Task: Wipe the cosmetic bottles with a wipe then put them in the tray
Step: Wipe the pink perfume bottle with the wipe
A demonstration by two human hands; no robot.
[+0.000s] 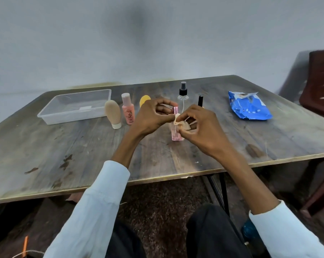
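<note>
1. The left hand (pixel 150 116) is raised over the middle of the surface (pixel 83 155), fingers curled, its thumb and fingertips pinching one end of a small crumpled wipe (pixel 178 120).
2. The right hand (pixel 200 127) is just beside it, fingers curled too, pinching the other part of the same wipe, so the wipe is held between both hands.
3. A slim pink bottle (pixel 176 135) stands upright on the surface directly behind and below the hands; its middle is hidden by the wipe and fingers, and whether either hand touches it cannot be told.
4. The clear plastic tray (pixel 51 116) sits at the far left of the surface, with only a small white label-like patch visible inside.
5. Just right of the tray a beige tube (pixel 112 112) stands on its white cap, and beside it a pink bottle with a pale cap (pixel 128 112) stands upright.
6. A yellow rounded item (pixel 144 99) shows behind the left hand, mostly hidden.
7. A clear spray bottle with a black pump (pixel 183 94) stands behind the hands, and a thin black-capped item (pixel 200 100) is just to its right, its lower part hidden by the right hand.
8. A blue pack of wipes (pixel 250 108) lies on the right part of the surface, its flap torn open, well apart from the bottles.
9. A dark red chair (pixel 319 81) stands at the right edge beyond the surface.
</note>
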